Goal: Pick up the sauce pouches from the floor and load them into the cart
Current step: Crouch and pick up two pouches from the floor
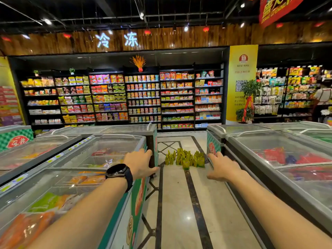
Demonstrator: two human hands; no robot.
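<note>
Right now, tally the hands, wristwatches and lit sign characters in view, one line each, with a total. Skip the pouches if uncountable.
Hands: 2, the left hand and the right hand
Wristwatches: 1, the wristwatch on the left wrist
Characters: 2, the lit sign characters
Total: 5
The sauce pouches on the floor are too bunched to count.

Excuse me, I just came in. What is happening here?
A person stretches both arms forward between two rows of chest freezers. The left hand and the right hand are open and hold nothing. The yellow-green sauce pouches stand clustered on the floor ahead, untouched. Nothing is picked up yet.
</note>
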